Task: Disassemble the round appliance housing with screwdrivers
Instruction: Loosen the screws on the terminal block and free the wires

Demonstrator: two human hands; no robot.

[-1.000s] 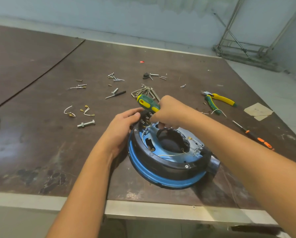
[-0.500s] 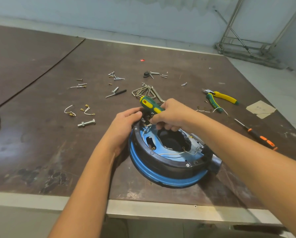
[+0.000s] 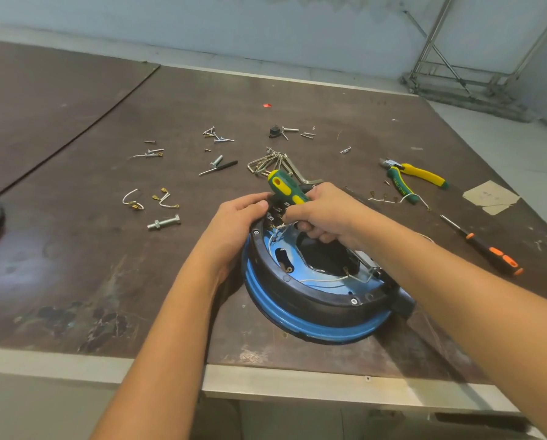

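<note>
1. The round housing (image 3: 313,304), a black ring on a blue base with white wires across its open inside, lies on the table (image 3: 75,265) at centre frame, close to the table's near edge.
2. The right hand (image 3: 326,214) is above the housing's far side, its fingers closed around a green and yellow screwdriver (image 3: 286,187). The handle points up and to the left, and the tip is hidden under the hand, probably at the small terminals there.
3. The left hand (image 3: 237,223) holds the housing at its far-left rim, fingers bent over the edge.
4. Just beyond the hands lies a bunch of hex keys (image 3: 265,163).
5. Left of centre lie a bolt (image 3: 164,222), short wire pieces (image 3: 132,200) and scattered screws (image 3: 216,136).
6. At the right lie green and yellow pliers (image 3: 415,177), an orange and black screwdriver (image 3: 488,252) and a paper scrap (image 3: 491,196).
7. A metal frame (image 3: 456,68) stands at the upper right.
</note>
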